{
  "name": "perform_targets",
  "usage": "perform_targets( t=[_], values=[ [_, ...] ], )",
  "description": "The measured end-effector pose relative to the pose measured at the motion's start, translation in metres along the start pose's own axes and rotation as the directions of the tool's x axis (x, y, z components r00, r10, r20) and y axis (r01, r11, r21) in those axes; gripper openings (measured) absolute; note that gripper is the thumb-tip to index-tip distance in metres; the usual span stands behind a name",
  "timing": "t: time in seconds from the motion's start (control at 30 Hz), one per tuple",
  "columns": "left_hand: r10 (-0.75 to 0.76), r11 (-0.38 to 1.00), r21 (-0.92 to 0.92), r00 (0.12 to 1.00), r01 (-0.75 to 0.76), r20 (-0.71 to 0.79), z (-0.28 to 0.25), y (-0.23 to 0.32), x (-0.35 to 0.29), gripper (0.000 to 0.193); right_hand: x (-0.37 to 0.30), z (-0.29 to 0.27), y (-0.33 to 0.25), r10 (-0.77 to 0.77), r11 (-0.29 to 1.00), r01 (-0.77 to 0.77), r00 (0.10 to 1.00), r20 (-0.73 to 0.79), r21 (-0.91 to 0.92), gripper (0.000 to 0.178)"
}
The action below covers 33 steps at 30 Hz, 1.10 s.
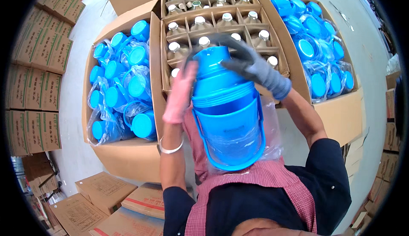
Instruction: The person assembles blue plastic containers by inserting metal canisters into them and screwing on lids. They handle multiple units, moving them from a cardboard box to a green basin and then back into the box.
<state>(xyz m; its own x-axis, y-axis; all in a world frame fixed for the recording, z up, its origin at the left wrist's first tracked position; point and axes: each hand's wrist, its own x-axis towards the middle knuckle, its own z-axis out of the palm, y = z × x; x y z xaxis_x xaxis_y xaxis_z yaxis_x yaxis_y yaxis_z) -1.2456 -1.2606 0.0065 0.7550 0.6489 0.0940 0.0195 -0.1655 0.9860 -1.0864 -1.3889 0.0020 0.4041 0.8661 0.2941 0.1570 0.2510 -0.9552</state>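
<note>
Left hand [181, 91], pink-gloved, curved at the upper left of the blue stack [230, 125]; right hand [251, 63], gray-gloved, arched over its upper right. Blurred; we cannot tell whether either grips. Stack before a checked apron [255, 180]. Beyond, we see white-capped bottles [200, 24] in a carton [279, 44].

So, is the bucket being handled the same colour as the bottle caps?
No: the bucket is blue, while the visible bottle caps are white.

Checked red apron [255, 177], dark shirt [230, 206], white bangle [171, 151], pink glove [175, 104] on left hand [184, 84], blue-grey glove [270, 77] on right hand [247, 62].
</note>
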Motion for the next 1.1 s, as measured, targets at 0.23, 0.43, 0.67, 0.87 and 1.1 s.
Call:
perform_targets(
  t=[0.23,0.43,0.67,0.87,1.1],
  values=[
    [-0.053,0.912,-0.368,0.941,0.181,0.333,-0.001,0.017,0.021,0.059,0.008,-0.016,-0.015,0.310,0.943,-0.293,0.945,0.099,-0.156,0.058],
    [0.376,0.923,-0.029,0.878,-0.385,0.295,-0.019,0.029,0.040,0.108,0.046,-0.027,-0.009,-0.320,0.813,0.434,0.890,0.324,-0.388,0.072],
    [0.285,0.923,0.330,0.927,-0.198,-0.242,-0.080,-0.046,0.026,0.038,0.071,-0.034,0.127,0.027,0.886,-0.023,1.000,0.003,-0.462,0.049],
    [-0.025,0.999,-0.052,0.761,-0.012,-0.648,-0.129,-0.113,-0.035,0.022,0.076,0.036,0.245,-0.019,0.744,0.264,0.927,0.375,-0.613,0.061],
    [-0.192,0.927,-0.372,0.797,-0.044,-0.573,-0.138,-0.098,-0.048,0.051,0.106,0.106,0.257,0.196,0.521,0.319,0.858,0.475,-0.791,0.063]
  ],
)
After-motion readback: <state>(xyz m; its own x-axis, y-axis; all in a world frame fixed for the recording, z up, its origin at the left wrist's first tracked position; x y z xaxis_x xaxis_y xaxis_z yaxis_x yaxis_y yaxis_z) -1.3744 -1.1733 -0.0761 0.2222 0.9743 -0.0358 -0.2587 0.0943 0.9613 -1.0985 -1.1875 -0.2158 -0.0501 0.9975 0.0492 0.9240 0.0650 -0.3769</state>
